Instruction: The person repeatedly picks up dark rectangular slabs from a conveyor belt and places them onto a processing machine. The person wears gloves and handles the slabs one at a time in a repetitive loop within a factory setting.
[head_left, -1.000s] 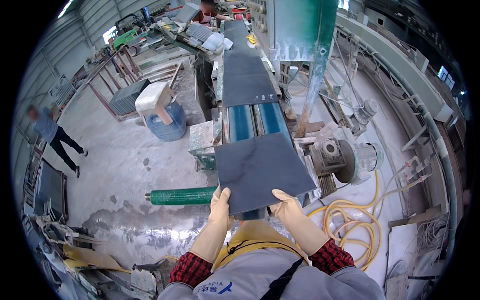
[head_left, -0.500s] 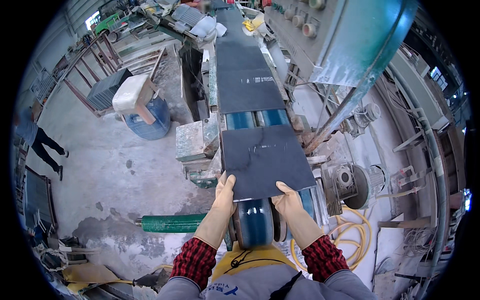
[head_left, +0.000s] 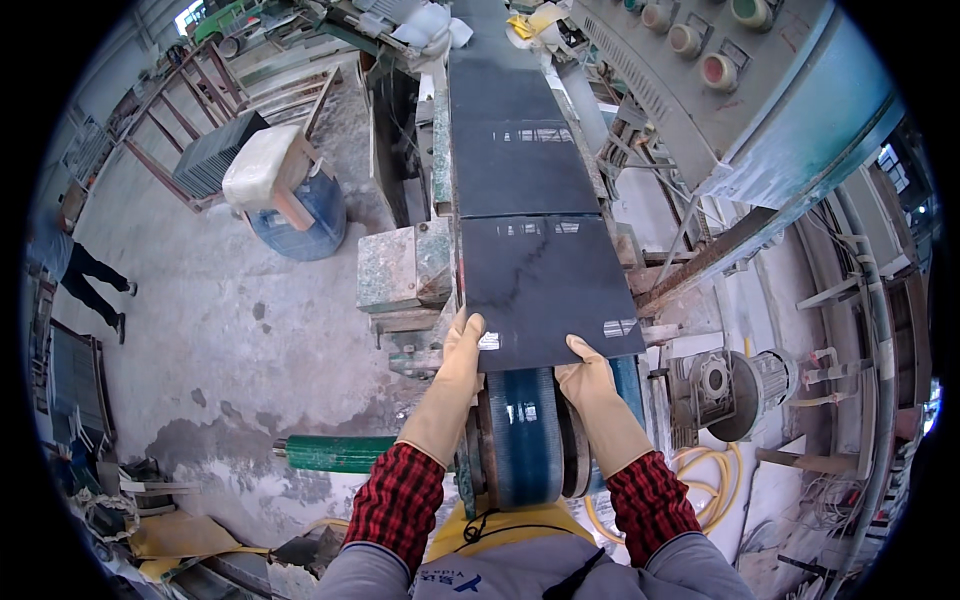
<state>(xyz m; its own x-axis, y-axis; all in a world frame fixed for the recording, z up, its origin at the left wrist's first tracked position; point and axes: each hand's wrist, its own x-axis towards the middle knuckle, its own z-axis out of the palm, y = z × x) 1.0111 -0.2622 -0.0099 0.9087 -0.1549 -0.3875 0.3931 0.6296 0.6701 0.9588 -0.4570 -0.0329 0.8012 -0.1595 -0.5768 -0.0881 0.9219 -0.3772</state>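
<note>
A dark, glossy stone tile [head_left: 545, 285] lies on the roller conveyor in front of me, its far edge up against another dark tile [head_left: 525, 170]. My left hand [head_left: 463, 345], in a cream rubber glove, grips its near left corner with the thumb on top. The gloved right hand [head_left: 588, 368] holds the near edge towards the right, thumb over the top face and fingers hidden underneath. Below the near edge, between my forearms, shows a blue conveyor belt [head_left: 527, 430] curving round its end.
A control cabinet [head_left: 735, 110] with round buttons overhangs at the right. An electric motor [head_left: 745, 390] and a coiled yellow hose [head_left: 715, 480] are below it. Left stand a green roller [head_left: 335, 453], a blue drum [head_left: 300, 225] and stacked tiles [head_left: 215, 155]. A person [head_left: 75, 265] stands far left.
Both hands and the held tile have moved forward along the conveyor. The gap of blue belt between the two tiles has closed.
</note>
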